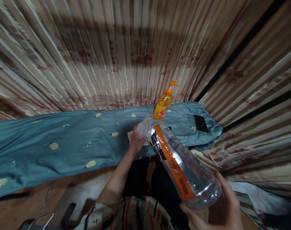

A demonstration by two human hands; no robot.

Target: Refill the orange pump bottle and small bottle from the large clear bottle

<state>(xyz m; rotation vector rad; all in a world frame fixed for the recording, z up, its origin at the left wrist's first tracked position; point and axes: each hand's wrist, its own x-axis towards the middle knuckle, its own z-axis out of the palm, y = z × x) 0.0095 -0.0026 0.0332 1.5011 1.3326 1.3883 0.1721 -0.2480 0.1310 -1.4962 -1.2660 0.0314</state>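
Note:
A clear plastic bottle (181,163) with an orange and black label lies tilted across the middle of the view, its base toward me. My right hand (219,207) cups the base from below, fingers wrapped round it. My left hand (136,140) is closed on the bottle's neck end, over the cap. Beyond the neck stands an orange pump bottle (163,103) on a teal cloth (64,143). A white cloth or paper shows just under my left hand.
The teal cloth with gold motifs covers a long surface across the view. A black phone (201,124) lies on its right end. Striped curtains (136,48) hang behind and to the right. Brown floor lies below, with a metal frame at bottom left.

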